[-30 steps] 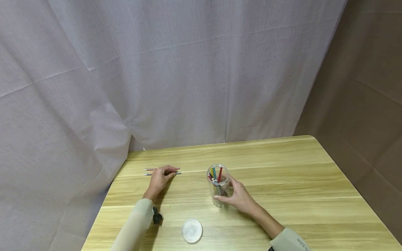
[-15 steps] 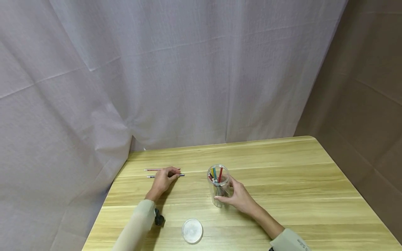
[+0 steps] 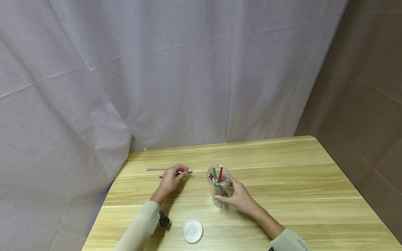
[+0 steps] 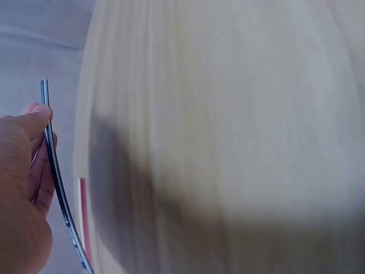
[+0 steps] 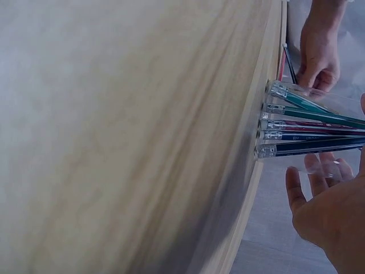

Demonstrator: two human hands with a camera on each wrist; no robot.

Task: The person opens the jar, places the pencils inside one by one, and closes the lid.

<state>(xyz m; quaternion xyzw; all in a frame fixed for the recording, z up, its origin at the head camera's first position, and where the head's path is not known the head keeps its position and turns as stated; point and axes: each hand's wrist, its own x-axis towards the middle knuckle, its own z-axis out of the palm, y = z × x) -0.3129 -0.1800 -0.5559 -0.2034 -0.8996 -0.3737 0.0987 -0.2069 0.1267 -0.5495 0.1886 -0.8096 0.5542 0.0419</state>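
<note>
My left hand (image 3: 169,180) pinches a dark blue pencil (image 4: 55,165) between thumb and fingers, near the end away from its eraser. That pencil slants over the table, its eraser end pointing left in the head view. Just behind it a red pencil (image 3: 154,169) lies flat, partly hidden by the hand. My right hand (image 3: 240,199) grips a clear cylindrical jar (image 3: 213,195) from the right side, fingers and thumb around its wall. Inside the upright, lidless jar stand several pencils (image 5: 311,117), eraser ends down, in green, red, blue and yellow.
A round whitish lid (image 3: 192,230) lies near the table's front, left of the jar. The wooden table (image 3: 282,174) runs back to a grey curtain (image 3: 188,87), with a brown cloth (image 3: 361,104) on the right.
My left hand has moved right with the dark blue pencil, which lay parallel to the red one and now slants, its right end higher. The right hand and jar have stayed put.
</note>
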